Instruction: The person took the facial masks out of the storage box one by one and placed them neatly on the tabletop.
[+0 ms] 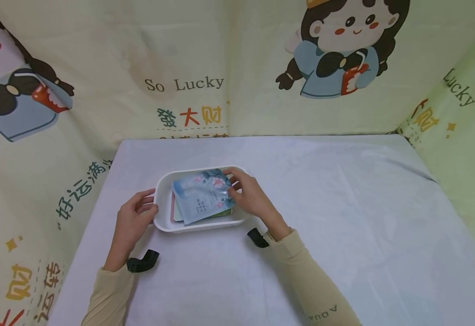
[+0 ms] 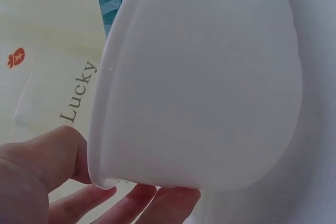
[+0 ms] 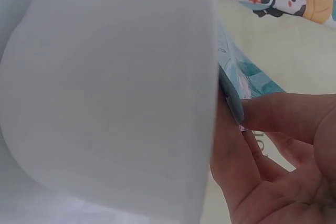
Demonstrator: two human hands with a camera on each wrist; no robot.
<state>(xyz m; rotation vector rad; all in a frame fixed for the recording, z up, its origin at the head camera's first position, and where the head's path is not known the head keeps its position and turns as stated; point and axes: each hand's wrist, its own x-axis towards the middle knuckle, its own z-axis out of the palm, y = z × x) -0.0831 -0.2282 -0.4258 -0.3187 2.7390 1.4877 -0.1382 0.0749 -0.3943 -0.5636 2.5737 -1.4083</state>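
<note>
A white tray (image 1: 198, 228) stands on the table, left of its middle. A light blue sachet (image 1: 196, 192) with pink flowers and small printed text, like a face mask packet, lies slanted on top inside it. Beneath it show the edges of a pink-edged flat item (image 1: 173, 208) and a green one (image 1: 224, 213), both mostly hidden. My right hand (image 1: 247, 192) pinches the sachet's right edge between thumb and fingers, as the right wrist view also shows. My left hand (image 1: 135, 217) holds the tray's left end, thumb at the rim (image 2: 97, 129) and fingers against the outer wall.
The table (image 1: 343, 226) wears a white cloth. A patterned curtain (image 1: 188, 45) with cartoon figures and lettering hangs behind it and along both sides. Black camera mounts (image 1: 143, 261) sit at both wrists, over the table.
</note>
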